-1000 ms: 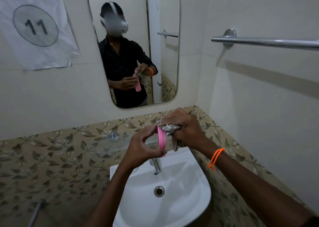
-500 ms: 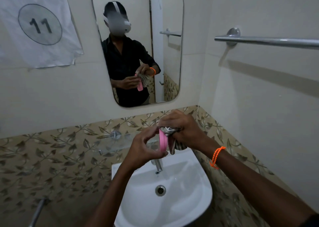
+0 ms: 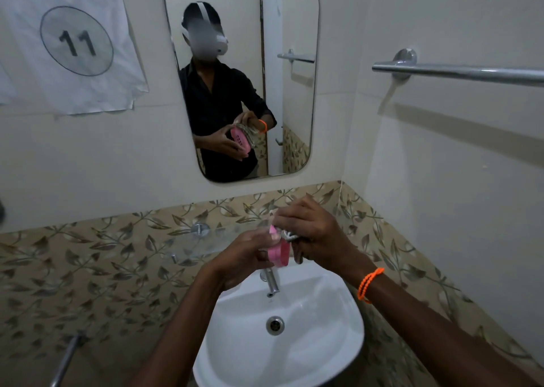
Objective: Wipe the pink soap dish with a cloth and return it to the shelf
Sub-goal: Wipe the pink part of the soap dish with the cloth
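- My left hand (image 3: 241, 257) pinches the dish (image 3: 278, 251) on edge above the sink (image 3: 338, 342), long axis upright
- My right hand (image 3: 312, 233) presses the bunched cloth (image 3: 287, 235) against its right face
- Shelf (image 3: 188, 245) sits just left, nearer my left hand

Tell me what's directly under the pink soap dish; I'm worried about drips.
Below the pink soap dish, held by the left hand, sit the faucet and white sink. The right hand presses the cloth, covering the dish's far side.
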